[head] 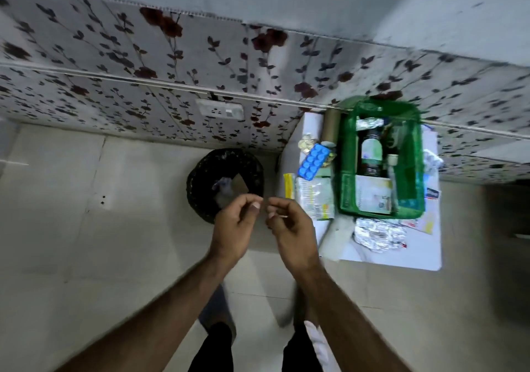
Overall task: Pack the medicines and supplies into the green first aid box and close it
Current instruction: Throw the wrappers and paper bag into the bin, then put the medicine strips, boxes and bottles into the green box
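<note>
The green first aid box (348, 170) stands open on a small white table (401, 254) at the right, with a dark bottle (371, 153) and a pale carton (372, 195) inside. A blue blister pack (312, 160), printed sachets (315, 196) and a foil strip (378, 234) lie on the table around it. My left hand (233, 228) and my right hand (289, 228) are raised close together left of the table, above the bin's edge. Their fingers are pinched; a thin pale sliver shows at my right fingertips, too small to identify.
A black waste bin (200, 179) with scraps inside stands on the tiled floor by the wall. A wall socket (219, 109) sits on the floral wallpaper. A cardboard tube (331, 125) stands beside the box. My legs and feet are below.
</note>
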